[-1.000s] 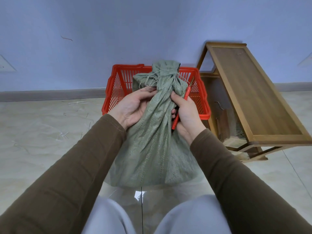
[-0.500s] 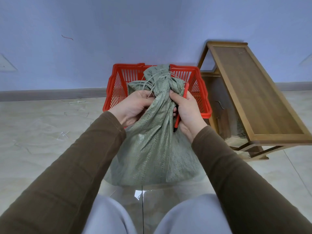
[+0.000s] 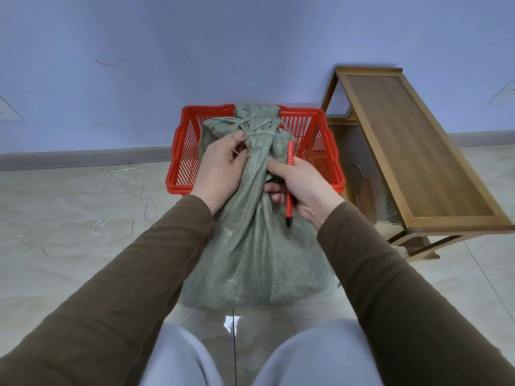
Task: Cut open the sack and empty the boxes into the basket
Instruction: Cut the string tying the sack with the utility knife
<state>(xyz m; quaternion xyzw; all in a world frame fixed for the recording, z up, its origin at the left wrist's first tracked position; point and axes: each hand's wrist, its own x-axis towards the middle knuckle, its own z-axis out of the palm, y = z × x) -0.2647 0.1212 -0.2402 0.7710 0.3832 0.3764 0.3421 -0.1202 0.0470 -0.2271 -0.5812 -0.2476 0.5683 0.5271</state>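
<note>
A green woven sack (image 3: 250, 254) stands on the floor in front of me, its neck tied shut with pale string (image 3: 257, 128). My left hand (image 3: 220, 169) grips the sack's neck on the left, thumb at the loose string ends. My right hand (image 3: 302, 188) holds the neck on the right and also clasps a red utility knife (image 3: 289, 179), which lies along the palm with its dark tip pointing down. Behind the sack sits a red slatted plastic basket (image 3: 328, 151). No boxes are visible; the sack hides its contents.
A wooden bench (image 3: 412, 160) lies tipped on its side to the right of the basket, against a blue wall (image 3: 195, 51). The floor (image 3: 69, 232) is glossy beige tile with scattered straw-like bits on the left. My knees fill the bottom edge.
Both hands have shifted up the sack's neck. The left hand now pinches at the string, and the sack's tied top has leaned slightly back over the basket.
</note>
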